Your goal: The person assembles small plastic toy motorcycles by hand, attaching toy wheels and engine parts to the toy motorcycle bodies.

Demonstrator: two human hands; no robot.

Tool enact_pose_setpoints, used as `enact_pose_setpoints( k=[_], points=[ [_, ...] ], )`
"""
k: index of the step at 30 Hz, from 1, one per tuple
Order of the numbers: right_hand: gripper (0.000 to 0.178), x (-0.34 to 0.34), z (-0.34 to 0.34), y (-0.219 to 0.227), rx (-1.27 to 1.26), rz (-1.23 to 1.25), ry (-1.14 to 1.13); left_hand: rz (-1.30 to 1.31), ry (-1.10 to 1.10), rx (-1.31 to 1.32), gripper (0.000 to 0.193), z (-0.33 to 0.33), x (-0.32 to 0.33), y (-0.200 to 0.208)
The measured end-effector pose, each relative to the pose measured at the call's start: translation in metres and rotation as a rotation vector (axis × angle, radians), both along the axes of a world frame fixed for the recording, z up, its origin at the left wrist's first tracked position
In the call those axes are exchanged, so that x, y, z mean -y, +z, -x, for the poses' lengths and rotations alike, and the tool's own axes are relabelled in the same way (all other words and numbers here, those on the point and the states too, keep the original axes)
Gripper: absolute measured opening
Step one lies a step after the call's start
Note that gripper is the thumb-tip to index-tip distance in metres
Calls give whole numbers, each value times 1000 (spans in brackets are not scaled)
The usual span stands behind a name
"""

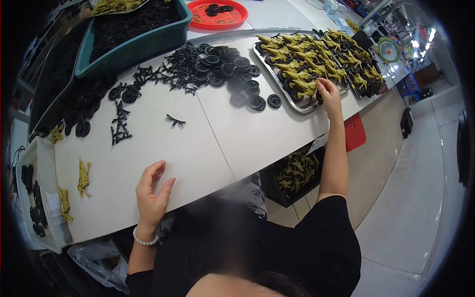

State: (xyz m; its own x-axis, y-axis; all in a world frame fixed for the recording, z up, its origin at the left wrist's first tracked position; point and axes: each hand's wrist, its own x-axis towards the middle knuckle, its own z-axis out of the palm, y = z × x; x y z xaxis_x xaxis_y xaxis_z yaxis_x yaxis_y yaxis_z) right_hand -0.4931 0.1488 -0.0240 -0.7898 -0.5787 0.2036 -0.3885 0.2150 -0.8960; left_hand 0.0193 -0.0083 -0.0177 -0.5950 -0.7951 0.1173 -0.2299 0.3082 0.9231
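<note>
At the right, my right hand [330, 97] reaches over the near edge of a metal tray [303, 110]. Its thumb and fingers are pinched at the end of a yellow toy piece with black wheels [308, 86]; the fingers partly hide the grip. Rows of similar yellow-and-black pieces [297, 54] fill the tray. My left hand [154, 194] is at the table's front edge, thumb and fingers apart, holding nothing. Ahead of it lies a small black branched plastic part [175, 120]. Loose black wheels [257, 102] sit between the hands, toward the tray.
More black branched parts [190, 64] are heaped farther back. A green bin [133, 47] of black parts stands far left, beside a red round tray [217, 22]. Yellow parts [83, 178] and a white tray [47, 198] are left. A black crate [292, 175] sits below the table edge.
</note>
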Motion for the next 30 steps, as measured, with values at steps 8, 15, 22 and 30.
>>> enact_pose_setpoints(
  k=[8, 15, 22, 30],
  points=[
    [34, -18, 12, -25, -584, -170, -103, 165, 8, -30, 34, -12, 1, 8],
    [27, 35, -138, 14, -502, 155, -98, 345, 584, 175, 33, -111, 58, 23],
    [23, 79, -234, 11, -603, 66, 357, 619, 1100, 976, 36, -241, 97, 19],
    [22, 101, -287, 19, -506, 93, 629, 486, 877, 549, 32, -225, 104, 9]
  ],
)
